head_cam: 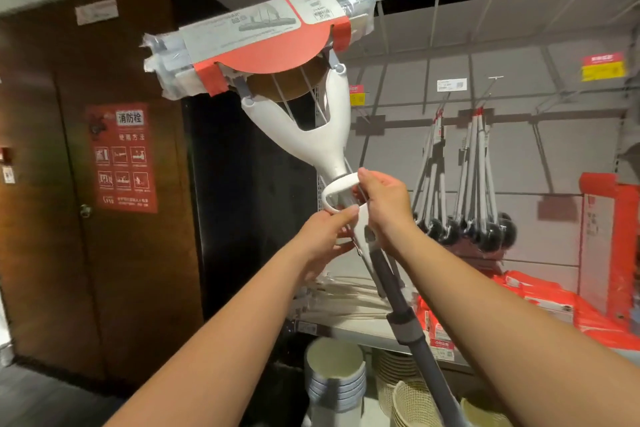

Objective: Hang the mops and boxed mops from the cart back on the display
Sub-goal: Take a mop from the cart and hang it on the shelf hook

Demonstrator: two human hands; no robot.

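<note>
Up high, the mop is held with its head uppermost and tilted. The head is wrapped in clear plastic and a red and grey card sleeve, close under the ceiling. Both hands hold it at the white loop below the forked white yoke. The left hand has its fingers curled round the lower side of the loop, and the right hand is closed over the upper side with the thumb lying along the top. From there the grey pole runs down to the lower right, passing in front of the shelf edge and out of view.

Right of the mop head, bare metal hooks jut from the grey display wall, some with price tags at their tips. Just right of the hands hang two bunches of grey-handled tools with round black ends, close beside the pole's line. On the shelf below lie red packs, with a tall red box standing at the far right and pale bundled goods behind the left wrist. Under the shelf sit a stack of pale buckets and woven baskets. To the left stands a brown wooden door bearing a red fire notice, with a dark gap between it and the display, behind the mop's yoke
</note>
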